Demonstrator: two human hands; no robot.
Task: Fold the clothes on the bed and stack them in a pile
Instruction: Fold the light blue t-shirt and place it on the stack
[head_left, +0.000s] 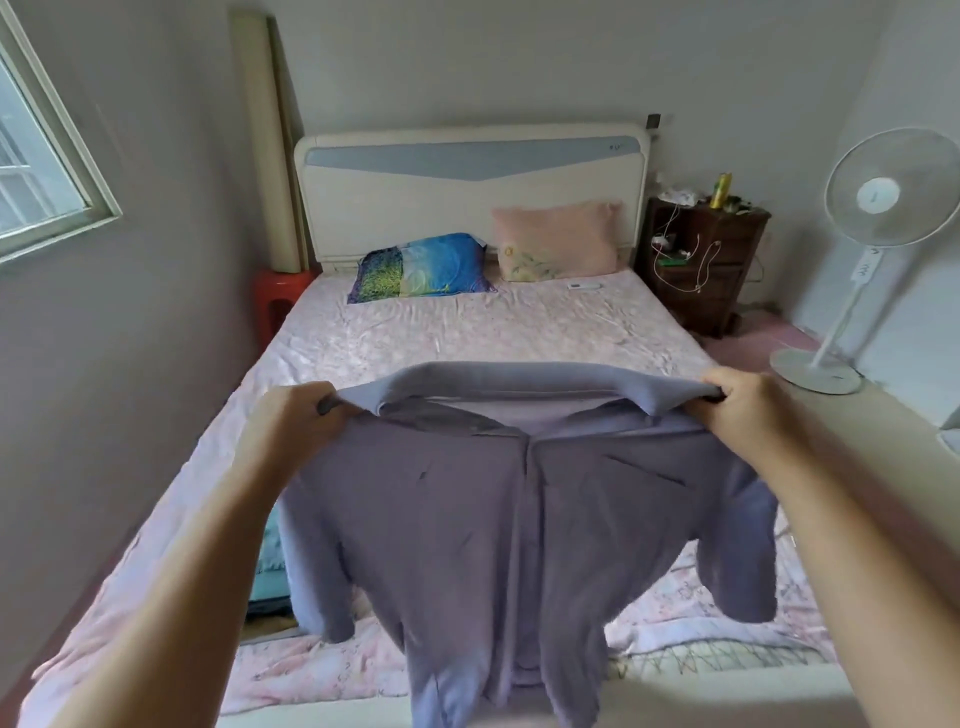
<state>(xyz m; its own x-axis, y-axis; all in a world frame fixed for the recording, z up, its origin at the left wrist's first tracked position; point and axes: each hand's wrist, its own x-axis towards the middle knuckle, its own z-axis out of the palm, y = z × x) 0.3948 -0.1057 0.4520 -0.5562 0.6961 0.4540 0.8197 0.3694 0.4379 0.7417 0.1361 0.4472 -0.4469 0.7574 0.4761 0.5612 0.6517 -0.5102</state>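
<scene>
left hand (298, 415): fingers curled, gripping the shirt (467, 519) at its left-side shoulder
right hand (740, 400): fingers curled, gripping shirt's right-side shoulder, about level with left hand
left forearm (182, 571): bare, stretched forward, left of shirt
right forearm (857, 545): bare, stretched forward, right of shirt

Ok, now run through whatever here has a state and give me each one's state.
Purple shirt: unfolded, held up, hanging.
Left hand: grips one shirt shoulder.
Right hand: grips the other shoulder.
Bed sheet: wrinkled.
Pink pillow: leaning on the headboard.
Blue pillow: lying down.
Fan: running or not, cannot tell.
</scene>
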